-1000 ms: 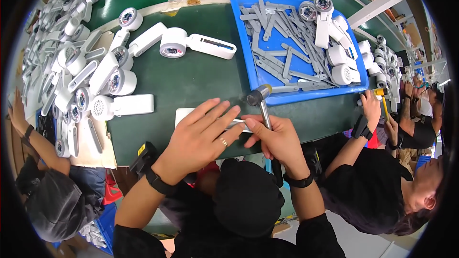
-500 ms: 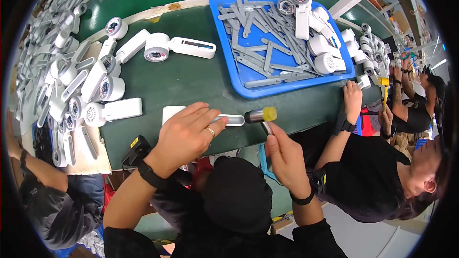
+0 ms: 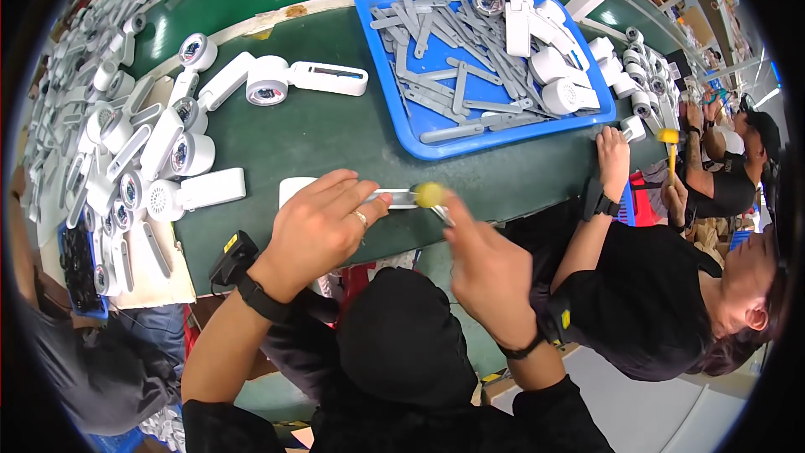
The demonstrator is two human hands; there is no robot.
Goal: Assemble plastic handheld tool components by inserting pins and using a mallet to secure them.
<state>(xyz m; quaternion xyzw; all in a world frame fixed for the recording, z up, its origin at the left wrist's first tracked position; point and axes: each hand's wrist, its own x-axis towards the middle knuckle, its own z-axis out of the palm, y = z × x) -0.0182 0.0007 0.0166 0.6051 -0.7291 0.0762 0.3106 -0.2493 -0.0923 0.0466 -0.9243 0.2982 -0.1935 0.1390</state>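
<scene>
A white handheld fan body (image 3: 293,190) lies on the green table in front of me. My left hand (image 3: 317,225) is laid over its middle, fingers closed on it and thumb near the slotted handle (image 3: 399,198). In my right hand (image 3: 493,273), slightly blurred, is a small mallet (image 3: 431,195) with a yellow face, gripped by its thin shaft. The mallet's head is at the right end of the handle and hides that end. Whether the head touches it, I cannot tell.
Beyond my hands stands a blue tray (image 3: 432,151) holding grey strips (image 3: 461,88) and several white fans. Another fan (image 3: 327,78) lies left of the tray, and many more are piled at the left (image 3: 134,143). A co-worker's hand (image 3: 613,153) is close on the right.
My right hand has swung the mallet to the left, bringing its head over the end of the fan's handle. My left hand stays on the fan. The whole view has shifted slightly.
</scene>
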